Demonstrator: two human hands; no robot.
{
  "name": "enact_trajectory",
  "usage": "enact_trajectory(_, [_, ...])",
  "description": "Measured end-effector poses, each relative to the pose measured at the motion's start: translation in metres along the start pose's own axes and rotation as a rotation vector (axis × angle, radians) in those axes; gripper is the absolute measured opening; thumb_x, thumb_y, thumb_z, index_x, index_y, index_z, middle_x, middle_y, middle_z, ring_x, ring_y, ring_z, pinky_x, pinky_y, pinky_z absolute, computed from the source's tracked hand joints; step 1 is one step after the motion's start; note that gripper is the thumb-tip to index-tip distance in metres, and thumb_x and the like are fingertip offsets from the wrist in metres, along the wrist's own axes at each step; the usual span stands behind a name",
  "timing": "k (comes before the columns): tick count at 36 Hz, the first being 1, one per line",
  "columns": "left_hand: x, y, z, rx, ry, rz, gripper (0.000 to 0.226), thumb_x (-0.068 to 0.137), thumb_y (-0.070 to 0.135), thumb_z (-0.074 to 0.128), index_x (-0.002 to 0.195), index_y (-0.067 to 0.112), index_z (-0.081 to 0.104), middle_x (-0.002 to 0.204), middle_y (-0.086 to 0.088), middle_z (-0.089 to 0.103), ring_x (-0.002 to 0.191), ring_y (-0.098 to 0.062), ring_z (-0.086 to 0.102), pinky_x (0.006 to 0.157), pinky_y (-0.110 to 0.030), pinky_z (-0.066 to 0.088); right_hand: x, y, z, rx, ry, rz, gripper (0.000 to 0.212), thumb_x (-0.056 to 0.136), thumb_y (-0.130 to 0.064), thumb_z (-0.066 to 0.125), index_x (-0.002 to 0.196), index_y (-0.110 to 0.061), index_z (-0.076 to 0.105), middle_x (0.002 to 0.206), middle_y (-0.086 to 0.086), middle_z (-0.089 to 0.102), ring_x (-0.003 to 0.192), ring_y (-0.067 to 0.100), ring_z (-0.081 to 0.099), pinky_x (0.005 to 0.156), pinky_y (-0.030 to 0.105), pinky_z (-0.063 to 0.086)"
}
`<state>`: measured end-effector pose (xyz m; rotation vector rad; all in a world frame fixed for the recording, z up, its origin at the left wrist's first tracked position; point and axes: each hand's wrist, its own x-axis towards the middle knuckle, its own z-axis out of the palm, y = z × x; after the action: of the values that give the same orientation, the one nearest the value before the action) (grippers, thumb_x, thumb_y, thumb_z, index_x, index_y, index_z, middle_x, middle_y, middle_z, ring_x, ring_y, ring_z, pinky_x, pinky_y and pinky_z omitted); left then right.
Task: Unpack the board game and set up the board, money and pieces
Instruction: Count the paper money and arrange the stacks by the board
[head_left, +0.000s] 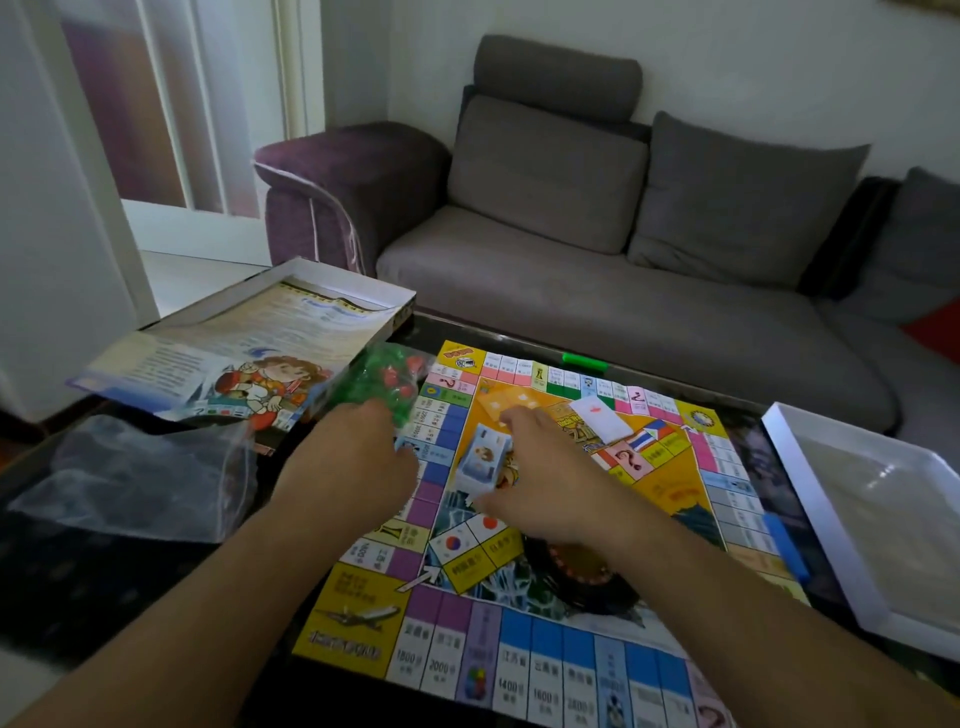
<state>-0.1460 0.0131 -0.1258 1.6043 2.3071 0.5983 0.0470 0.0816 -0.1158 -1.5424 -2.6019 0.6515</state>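
Setup stands mid-way on the unfolded colourful paper game board (545, 519): the right hand (540, 467) pinches a pale blue wad of play money (483, 462) over its centre, the left hand (348, 457) grips the clear bag of green and red plastic pieces (387, 382) at its left edge, so next the notes likely need laying down

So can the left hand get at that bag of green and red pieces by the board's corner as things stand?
Probably yes. The left hand sits right at the bag of pieces, its fingers at the bag's near edge, with nothing between them. The right hand is busy with the stack of money on the board, clear of that path.
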Motion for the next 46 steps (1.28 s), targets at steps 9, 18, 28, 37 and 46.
enact_trajectory(9, [0.008, 0.004, -0.003, -0.142, -0.024, 0.055, 0.01, 0.098, 0.031, 0.062, 0.103, 0.022, 0.06, 0.093, 0.004, 0.065, 0.077, -0.008, 0.06, 0.066, -0.027, 0.048, 0.073, 0.001, 0.016, -0.21, -0.164, 0.067, 0.094, 0.076, -0.049, 0.09, 0.147, -0.017, 0.038, 0.137, 0.004, 0.048, 0.127, 0.024, 0.051, 0.088, 0.037, 0.049])
enact_trajectory(18, [0.015, -0.005, -0.002, -0.161, -0.077, 0.054, 0.014, 0.099, 0.029, 0.061, 0.106, 0.017, 0.063, 0.095, 0.001, 0.065, 0.081, -0.013, 0.063, 0.064, -0.024, 0.05, 0.082, -0.002, 0.017, -0.317, -0.225, 0.074, 0.087, 0.074, -0.05, 0.091, 0.137, -0.014, 0.045, 0.119, 0.003, 0.042, 0.114, 0.022, 0.045, 0.083, 0.037, 0.048])
enact_trajectory(28, [0.014, -0.004, 0.004, -0.194, -0.129, 0.039, 0.007, 0.099, 0.029, 0.062, 0.096, 0.022, 0.062, 0.093, 0.002, 0.068, 0.08, -0.011, 0.065, 0.066, -0.026, 0.056, 0.088, -0.004, 0.019, -0.238, -0.239, 0.115, 0.139, 0.07, -0.045, 0.096, 0.164, -0.016, -0.001, 0.163, 0.015, 0.02, 0.145, 0.037, 0.039, 0.106, 0.051, 0.051])
enact_trajectory(37, [0.018, 0.004, 0.013, -0.288, -0.173, 0.023, 0.009, 0.098, 0.026, 0.064, 0.091, 0.023, 0.069, 0.088, 0.002, 0.073, 0.082, -0.015, 0.07, 0.074, -0.034, 0.061, 0.081, 0.004, 0.021, -0.046, -0.14, -0.002, 0.122, 0.077, -0.026, 0.093, 0.162, -0.017, 0.005, 0.157, 0.006, 0.019, 0.12, 0.024, 0.048, 0.064, 0.025, 0.048])
enact_trajectory(46, [0.012, 0.006, 0.006, -0.76, -0.367, -0.117, 0.023, 0.095, 0.036, 0.071, 0.106, 0.016, 0.073, 0.104, -0.005, 0.076, 0.099, -0.02, 0.073, 0.097, -0.048, 0.058, 0.049, -0.002, -0.007, 0.069, -0.11, -0.074, 0.107, 0.075, -0.033, 0.094, 0.153, -0.022, 0.02, 0.142, 0.002, 0.032, 0.121, 0.021, 0.05, 0.07, 0.026, 0.053])
